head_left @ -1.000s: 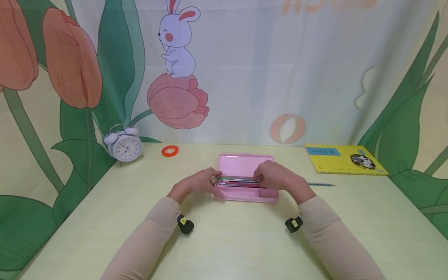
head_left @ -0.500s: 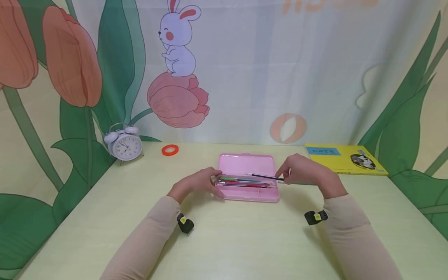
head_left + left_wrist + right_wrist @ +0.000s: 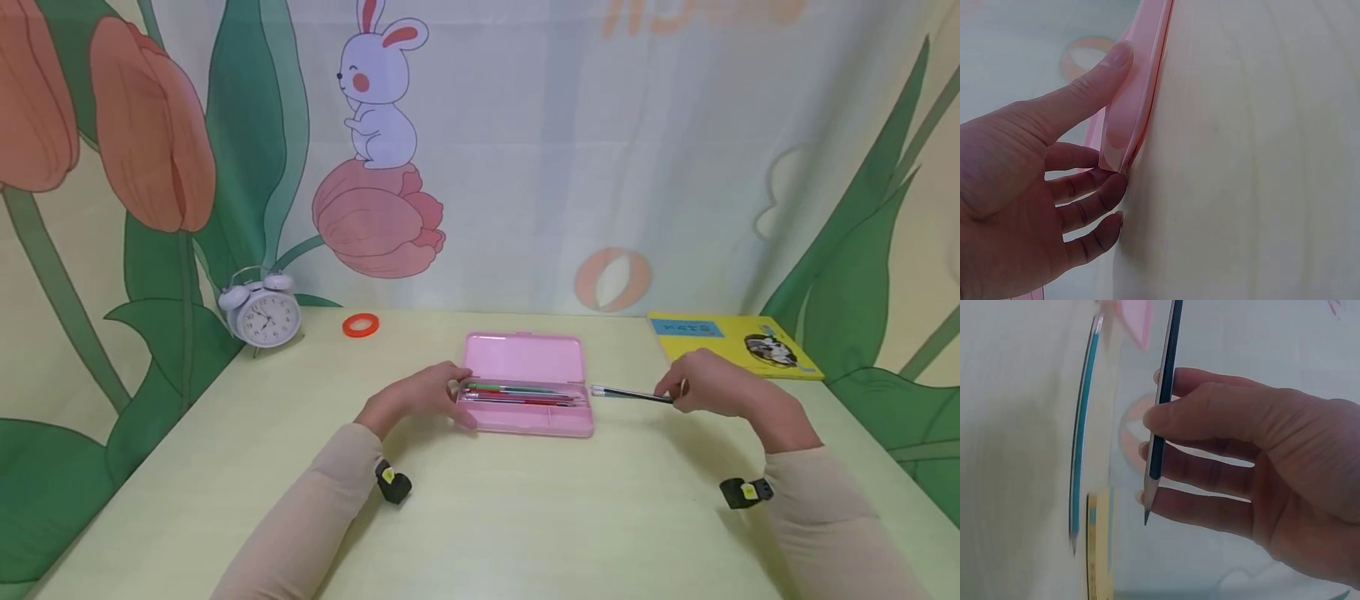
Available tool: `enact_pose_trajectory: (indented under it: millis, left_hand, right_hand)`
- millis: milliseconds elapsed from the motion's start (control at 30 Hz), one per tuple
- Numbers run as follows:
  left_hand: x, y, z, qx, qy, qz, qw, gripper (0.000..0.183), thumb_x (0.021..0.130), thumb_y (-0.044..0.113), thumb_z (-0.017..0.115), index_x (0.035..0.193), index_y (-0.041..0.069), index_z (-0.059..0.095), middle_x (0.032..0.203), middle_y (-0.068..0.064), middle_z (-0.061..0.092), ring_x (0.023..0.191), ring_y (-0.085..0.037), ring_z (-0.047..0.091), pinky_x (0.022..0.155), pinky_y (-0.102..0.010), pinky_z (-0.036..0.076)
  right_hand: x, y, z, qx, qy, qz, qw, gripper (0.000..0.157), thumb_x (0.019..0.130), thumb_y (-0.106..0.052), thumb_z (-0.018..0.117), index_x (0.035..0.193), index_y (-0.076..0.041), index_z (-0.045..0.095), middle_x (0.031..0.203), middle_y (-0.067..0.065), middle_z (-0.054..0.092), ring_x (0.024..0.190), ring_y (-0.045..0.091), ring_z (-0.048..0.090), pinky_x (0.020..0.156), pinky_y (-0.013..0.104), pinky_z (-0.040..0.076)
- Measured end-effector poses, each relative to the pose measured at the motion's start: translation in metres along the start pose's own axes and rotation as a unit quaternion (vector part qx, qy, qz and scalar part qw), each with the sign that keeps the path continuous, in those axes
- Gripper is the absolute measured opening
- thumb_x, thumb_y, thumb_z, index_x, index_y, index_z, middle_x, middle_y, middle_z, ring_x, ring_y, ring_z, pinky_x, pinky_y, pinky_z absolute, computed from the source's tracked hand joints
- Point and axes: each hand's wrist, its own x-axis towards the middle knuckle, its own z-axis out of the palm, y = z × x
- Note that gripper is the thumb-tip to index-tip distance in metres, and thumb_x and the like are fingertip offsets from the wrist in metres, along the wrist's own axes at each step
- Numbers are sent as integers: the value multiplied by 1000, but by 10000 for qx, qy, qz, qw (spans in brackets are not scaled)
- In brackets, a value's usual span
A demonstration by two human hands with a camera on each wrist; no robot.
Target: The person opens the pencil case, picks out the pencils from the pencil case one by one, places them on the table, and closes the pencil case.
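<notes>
A pink pencil case [image 3: 525, 357] lies with its lid raised, and several pencils [image 3: 517, 395] lie inside. My left hand [image 3: 422, 397] holds the case's left end; in the left wrist view its thumb [image 3: 1094, 84] presses the front wall and the other fingers reach the end behind. To the right of the case, my right hand [image 3: 712, 387] pinches a dark pencil [image 3: 1171, 359] between thumb and fingers, its sharpened tip toward the right. A blue pencil [image 3: 1081, 425] lies on the table beside it, mostly hidden behind the held pencil in the head view.
A yellow book [image 3: 738, 346] lies at the back right. Toward the back left stand a white alarm clock [image 3: 266, 317] and a red-orange ring [image 3: 361, 325], perhaps a tape roll. A printed curtain [image 3: 510, 167] hangs behind the table [image 3: 510, 517].
My right hand has drawn the dark pencil out of the case and carried it right, above the blue pencil. My left hand has stayed at the case's left end.
</notes>
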Motion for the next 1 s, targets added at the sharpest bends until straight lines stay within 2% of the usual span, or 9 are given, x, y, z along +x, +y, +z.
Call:
enact_pose_trajectory:
  millis: [200, 333, 567, 800, 1000]
  left_hand:
    - [-4, -2, -2, -4, 61, -35, 10000, 99, 71, 41, 91, 153, 10, 42, 130, -2, 53, 111, -23, 51, 99, -43, 43]
    - [-3, -2, -2, 2, 35, 11, 10000, 99, 72, 41, 90, 153, 10, 42, 128, -2, 53, 111, -23, 51, 98, -43, 43]
    - [0, -1, -1, -44, 17, 60, 10000, 99, 72, 40, 91, 152, 9, 43, 130, -2, 53, 111, -23, 51, 100, -43, 42]
    - [2, 0, 1, -14, 5, 57, 10000, 98, 72, 41, 90, 153, 10, 42, 129, -2, 53, 111, -23, 50, 101, -43, 41]
    - [3, 0, 1, -8, 4, 34, 10000, 98, 72, 40, 90, 152, 10, 43, 131, -3, 53, 114, -23, 50, 103, -45, 41]
  right_hand:
    - [-15, 31, -3, 76, -95, 159, 9998, 25, 83, 3, 74, 107, -2, 78, 93, 4, 71, 77, 17, 58, 67, 33, 53]
    - [-21, 43, -5, 262, -182, 253, 9992, 25, 83, 2, 73, 107, -4, 78, 92, 3, 70, 76, 17, 57, 65, 33, 51]
    - [-16, 43, 7, 415, -428, 281, 9978, 27, 82, 7, 72, 104, -6, 79, 83, 1, 67, 73, 18, 53, 63, 33, 49]
    - [-11, 44, 15, 356, -655, 736, 9945, 27, 81, 7, 75, 103, -7, 80, 89, 1, 66, 75, 17, 55, 67, 33, 51]
    - [-11, 45, 18, 356, -633, 860, 9936, 24, 80, 2, 78, 102, -8, 80, 90, 0, 68, 72, 16, 55, 64, 33, 51]
